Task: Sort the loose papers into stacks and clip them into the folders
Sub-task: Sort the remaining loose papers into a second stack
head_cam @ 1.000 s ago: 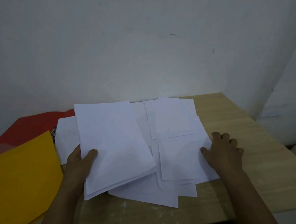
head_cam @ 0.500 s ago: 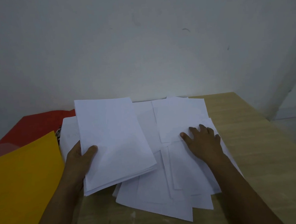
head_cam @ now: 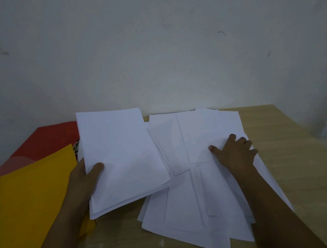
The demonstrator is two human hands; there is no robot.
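Observation:
My left hand (head_cam: 84, 178) grips a stack of white papers (head_cam: 120, 157) by its left edge, thumb on top, and holds it tilted above the table. Loose white sheets (head_cam: 198, 198) lie spread and overlapping on the right half of the table. My right hand (head_cam: 235, 152) rests on these sheets, fingers bent, thumb on the edge of a small upper sheet (head_cam: 203, 133). A yellow folder (head_cam: 29, 199) lies at the left, partly over a red folder (head_cam: 45, 140) behind it. A metal clip (head_cam: 76, 145) peeks out between the folders and the held stack.
The wooden table (head_cam: 296, 173) shows bare wood at the right and along the front edge. A plain white wall rises directly behind the table. A lighter surface is visible beyond the table's right side.
My right hand moved from the right edge of the loose sheets up onto them and now presses on the small upper sheet. The view shifted left. The held stack stayed with my left hand.

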